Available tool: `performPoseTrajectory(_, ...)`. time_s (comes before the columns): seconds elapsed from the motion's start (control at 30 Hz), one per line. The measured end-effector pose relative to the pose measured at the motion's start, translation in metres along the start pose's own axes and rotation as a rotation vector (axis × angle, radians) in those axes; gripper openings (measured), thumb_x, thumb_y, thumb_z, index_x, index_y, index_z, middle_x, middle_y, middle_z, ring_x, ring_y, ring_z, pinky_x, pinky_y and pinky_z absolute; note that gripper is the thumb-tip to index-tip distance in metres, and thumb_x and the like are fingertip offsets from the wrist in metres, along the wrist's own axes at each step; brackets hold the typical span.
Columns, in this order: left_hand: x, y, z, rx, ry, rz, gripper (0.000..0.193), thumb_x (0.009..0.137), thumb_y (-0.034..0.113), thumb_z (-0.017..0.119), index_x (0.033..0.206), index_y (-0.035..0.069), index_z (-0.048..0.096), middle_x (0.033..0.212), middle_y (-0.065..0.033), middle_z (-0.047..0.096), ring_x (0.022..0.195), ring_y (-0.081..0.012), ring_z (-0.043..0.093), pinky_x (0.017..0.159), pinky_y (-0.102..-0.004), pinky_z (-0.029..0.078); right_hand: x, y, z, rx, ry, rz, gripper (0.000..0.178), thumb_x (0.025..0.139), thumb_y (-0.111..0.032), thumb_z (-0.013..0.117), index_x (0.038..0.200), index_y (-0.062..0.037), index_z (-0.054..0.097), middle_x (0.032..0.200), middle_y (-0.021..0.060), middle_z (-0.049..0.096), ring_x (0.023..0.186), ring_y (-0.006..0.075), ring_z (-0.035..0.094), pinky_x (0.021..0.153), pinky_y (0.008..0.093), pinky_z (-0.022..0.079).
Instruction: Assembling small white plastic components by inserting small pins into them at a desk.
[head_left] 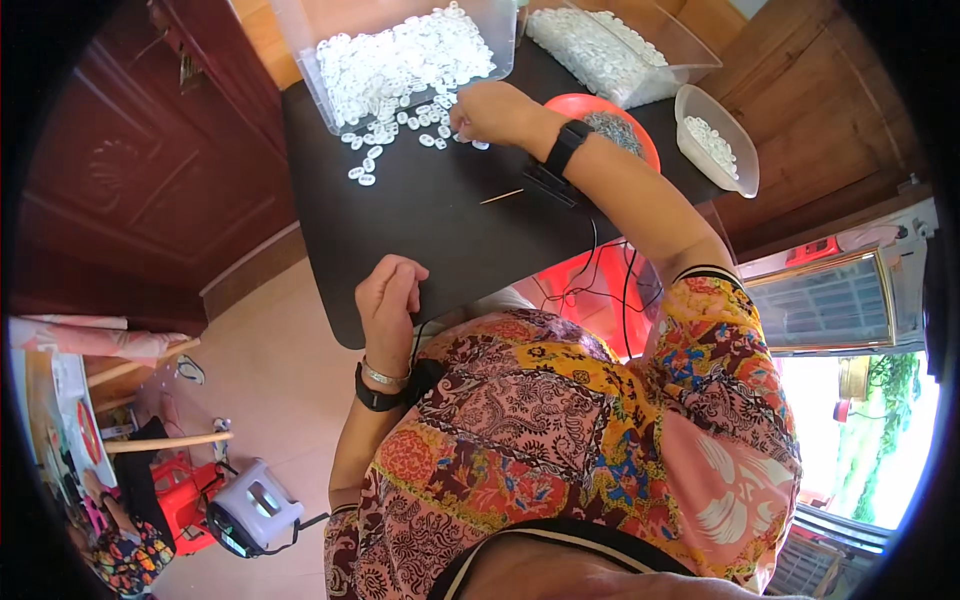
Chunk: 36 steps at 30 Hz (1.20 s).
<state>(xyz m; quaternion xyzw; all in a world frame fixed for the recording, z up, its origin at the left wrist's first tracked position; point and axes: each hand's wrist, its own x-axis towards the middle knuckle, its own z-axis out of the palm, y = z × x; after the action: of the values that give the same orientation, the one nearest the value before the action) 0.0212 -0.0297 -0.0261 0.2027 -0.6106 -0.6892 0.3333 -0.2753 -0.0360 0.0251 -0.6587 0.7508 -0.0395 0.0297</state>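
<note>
1. While its fingers are pointing down and partly hiding behind one another, the right hand (490,113) is hanging over loose ovals (367,180); I cannot tell whether it is gripping one.
2. Near the table's close left corner, the left hand (388,300) is showing fingers curled inward; whether they are holding anything, I cannot tell.
3. White with dark marks, the loose ovals are lying scattered beside the right hand, mostly to its left.
4. Just beyond them, a clear bin (508,45) is holding a large heap of similar ovals.
5. Between the two hands, a thin stick (502,196) is lying on the dark table (410,225).
6. Right of the right wrist, a red-orange dish (572,103) is holding small grey pieces (615,132), with the forearm partly covering it.
7. Behind the dish, a second clear container (690,72) is holding many white pieces.
8. Farther right, a pale bowl (745,185) is holding more small white pieces (712,145).
9. Below the tabletop, something red (580,285) is showing behind dark cables.
</note>
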Motion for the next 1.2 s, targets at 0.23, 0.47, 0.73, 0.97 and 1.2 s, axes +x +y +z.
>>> performPoseTrajectory(0.23,-0.001,-0.001,-0.001,0.066,-0.033,0.006,0.023,0.091,0.015,0.048,0.077,0.0,0.059,0.06,0.0029,0.044,0.053,-0.0045,0.037,0.048,-0.0203,0.028,0.009,-0.008,0.003,-0.095,-0.12,0.076,0.013,0.073,-0.018,0.064,0.082,-0.0079,0.063,0.077,0.0107,0.065,0.078,0.0299,0.062,0.068,0.0399,0.048)
performPoseTrajectory(0.47,0.001,0.0,0.002,0.065,-0.043,0.013,0.023,0.091,0.014,0.048,0.076,0.0,0.059,0.06,0.0027,0.044,0.053,-0.0044,0.037,0.048,-0.0203,0.028,0.002,-0.001,0.012,0.093,0.08,0.029,0.013,0.078,-0.018,0.062,0.085,-0.0075,0.062,0.077,0.0098,0.064,0.075,0.0265,0.062,0.068,0.0374,0.048)
performPoseTrajectory(0.73,0.01,0.012,0.015,0.07,-0.021,-0.008,0.018,0.093,0.016,0.044,0.092,0.002,0.056,0.061,0.0023,0.043,0.052,-0.0056,0.037,0.047,-0.02,0.029,-0.085,-0.095,-0.018,1.412,0.106,-0.029,0.01,0.086,-0.009,0.064,0.093,-0.0024,0.063,0.086,0.0041,0.067,0.079,0.0093,0.061,0.071,0.0223,0.048)
performPoseTrajectory(0.97,0.01,0.002,0.027,-0.075,-0.047,-0.025,0.018,0.093,0.018,0.045,0.087,0.004,0.053,0.063,0.0022,0.045,0.054,-0.0052,0.04,0.049,-0.02,0.031,-0.115,-0.126,0.042,1.825,0.251,-0.029,0.005,0.087,-0.005,0.062,0.09,-0.0006,0.062,0.083,0.0041,0.064,0.079,0.0097,0.062,0.072,0.0244,0.05)
performPoseTrajectory(1.2,0.012,0.004,0.026,-0.03,-0.002,-0.024,0.017,0.093,0.015,0.044,0.083,0.003,0.052,0.063,0.0019,0.045,0.053,-0.0046,0.039,0.048,-0.0193,0.029,-0.124,-0.119,0.037,1.484,0.22,0.087,0.008,0.084,-0.006,0.065,0.086,0.0006,0.063,0.082,0.003,0.064,0.077,0.0069,0.058,0.071,0.0226,0.048)
